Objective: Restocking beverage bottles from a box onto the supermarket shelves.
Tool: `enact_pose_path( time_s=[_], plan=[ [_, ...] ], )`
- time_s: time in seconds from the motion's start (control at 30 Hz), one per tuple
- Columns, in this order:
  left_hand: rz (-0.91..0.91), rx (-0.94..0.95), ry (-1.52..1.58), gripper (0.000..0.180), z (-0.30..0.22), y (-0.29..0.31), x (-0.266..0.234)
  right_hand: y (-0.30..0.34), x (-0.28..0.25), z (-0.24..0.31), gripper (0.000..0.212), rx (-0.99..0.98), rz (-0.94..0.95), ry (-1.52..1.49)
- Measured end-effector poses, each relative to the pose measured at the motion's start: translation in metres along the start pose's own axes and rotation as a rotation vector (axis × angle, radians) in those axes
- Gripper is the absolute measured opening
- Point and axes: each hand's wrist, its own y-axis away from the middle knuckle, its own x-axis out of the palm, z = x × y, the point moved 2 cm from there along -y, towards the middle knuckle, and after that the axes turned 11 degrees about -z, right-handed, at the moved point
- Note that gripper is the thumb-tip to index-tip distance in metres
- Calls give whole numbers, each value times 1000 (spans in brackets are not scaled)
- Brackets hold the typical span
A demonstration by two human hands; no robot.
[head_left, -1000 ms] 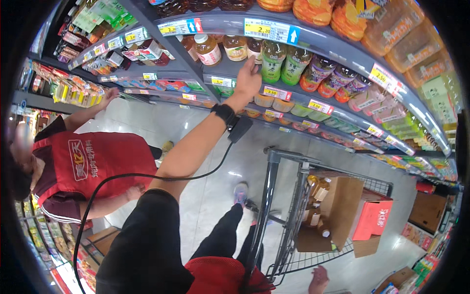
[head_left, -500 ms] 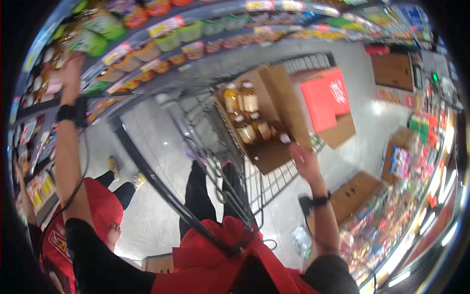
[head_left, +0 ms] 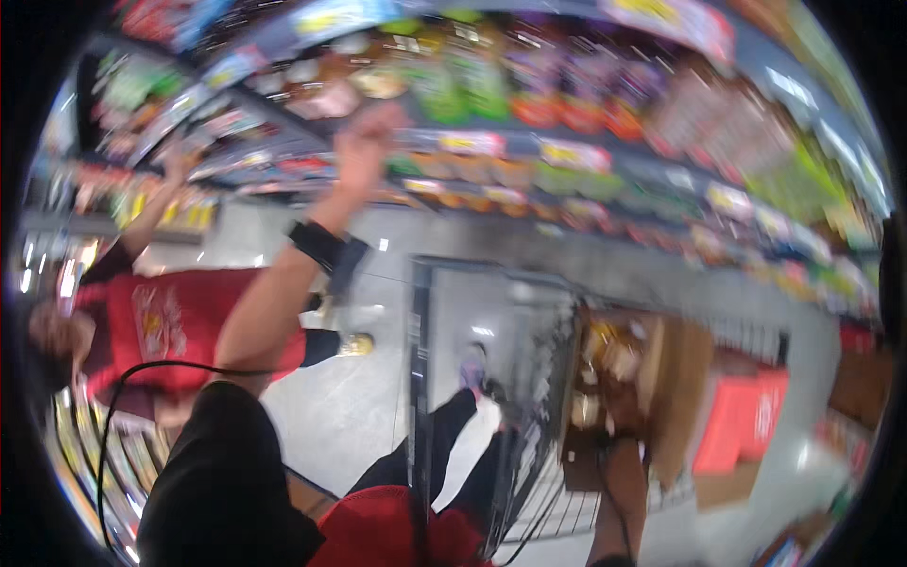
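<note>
My left hand (head_left: 371,132) is raised to a shelf (head_left: 416,132), at the level of a row of bottles and beside green-labelled packs (head_left: 458,90). Motion smears its fingers, so I cannot make out whether it grips anything. Lower right, my right hand (head_left: 621,404) reaches into an open cardboard box (head_left: 685,397) standing in a wire shopping cart (head_left: 557,472). Bottles with amber contents (head_left: 605,340) are in that box. The right hand is among them, its fingers blurred and partly hidden, and its hold is unclear.
A red-and-brown carton (head_left: 737,425) sits beside the box. The cart's dark handle frame (head_left: 420,369) rises in front of me. At left, a co-worker in a red vest (head_left: 198,321) reaches toward the shelves. Price-tagged shelves of packaged goods run across the top.
My view has swung left, so the cart and box appear lower and farther right. My right hand has gone from the box's near edge to among the bottles. The left stays at the shelf.
</note>
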Motion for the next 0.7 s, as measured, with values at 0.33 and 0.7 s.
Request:
enact_pose_path(
  time_s=[0.33, 0.7],
  plan=[
    [205, -60, -48, 31, -213, 168, 10, 97, -144, 140, 39, -38, -290, 61],
    [560, 55, 79, 86, -281, 203, 46, 160, -246, 520, 56, -588, -304, -403]
  ],
)
